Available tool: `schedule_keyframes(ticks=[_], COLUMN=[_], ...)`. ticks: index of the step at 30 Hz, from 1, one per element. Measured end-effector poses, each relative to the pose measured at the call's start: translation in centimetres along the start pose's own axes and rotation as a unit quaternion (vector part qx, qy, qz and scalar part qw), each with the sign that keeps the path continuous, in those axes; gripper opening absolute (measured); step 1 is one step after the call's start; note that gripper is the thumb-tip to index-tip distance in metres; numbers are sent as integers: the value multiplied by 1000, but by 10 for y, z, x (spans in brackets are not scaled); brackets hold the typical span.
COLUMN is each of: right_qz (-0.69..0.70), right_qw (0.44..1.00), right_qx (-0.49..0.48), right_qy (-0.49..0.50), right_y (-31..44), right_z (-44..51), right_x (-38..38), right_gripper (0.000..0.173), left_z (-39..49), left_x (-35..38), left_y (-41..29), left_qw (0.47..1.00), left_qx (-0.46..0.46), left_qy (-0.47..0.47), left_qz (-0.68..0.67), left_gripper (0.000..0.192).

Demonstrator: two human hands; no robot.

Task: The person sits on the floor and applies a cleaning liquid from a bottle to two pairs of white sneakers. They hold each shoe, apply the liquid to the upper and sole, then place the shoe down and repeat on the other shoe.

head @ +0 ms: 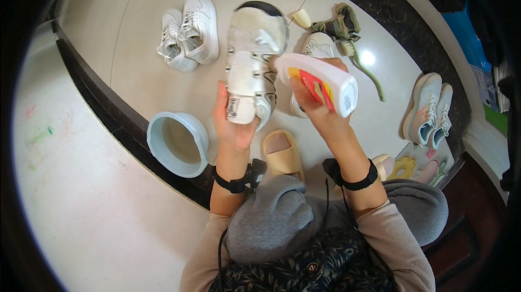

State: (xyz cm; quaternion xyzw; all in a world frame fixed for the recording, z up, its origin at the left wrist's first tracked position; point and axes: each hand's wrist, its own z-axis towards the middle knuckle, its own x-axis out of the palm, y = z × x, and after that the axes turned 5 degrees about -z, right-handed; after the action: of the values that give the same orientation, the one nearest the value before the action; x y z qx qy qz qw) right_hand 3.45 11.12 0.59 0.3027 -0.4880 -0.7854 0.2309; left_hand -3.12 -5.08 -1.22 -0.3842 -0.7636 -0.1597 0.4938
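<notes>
My left hand [235,126] supports a white sneaker [246,68] by its heel end, with the black-edged toe pointing away from me. In my right hand [315,109] is a white plastic bottle [319,76] with a red and yellow label. The bottle is tilted, its narrow end close to the sneaker's side and its base toward the right. Partly hidden behind the bottle and that hand, another white sneaker [319,44] rests on the tiled floor.
A bowl of cloudy water [154,139] stands at left. White sneakers [199,27] sit beyond it. A green-handled brush [368,73], a camouflage cloth [340,23] and a cream-coloured piece [302,18] lie at upper right. Grey sneakers [423,107] are far right. Below is a tan slipper [285,157].
</notes>
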Motion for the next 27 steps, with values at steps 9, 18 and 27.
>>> schedule_keyframes(ticks=[9,18,27], right_qz=[64,210,177], right_qw=[996,940,954], right_qx=[53,259,237], right_qy=[-39,-69,-52], right_y=[3,13,22], right_z=[6,-6,-6], right_x=[3,3,5], right_gripper=[28,22,23], left_z=[-1,-1,-1], left_x=[6,4,0], left_y=[-2,-2,-2], left_qw=[997,989,987], left_qx=[-11,-38,-28], left_qy=[52,78,51], left_qz=[-61,-118,-149], left_gripper=[48,48,49])
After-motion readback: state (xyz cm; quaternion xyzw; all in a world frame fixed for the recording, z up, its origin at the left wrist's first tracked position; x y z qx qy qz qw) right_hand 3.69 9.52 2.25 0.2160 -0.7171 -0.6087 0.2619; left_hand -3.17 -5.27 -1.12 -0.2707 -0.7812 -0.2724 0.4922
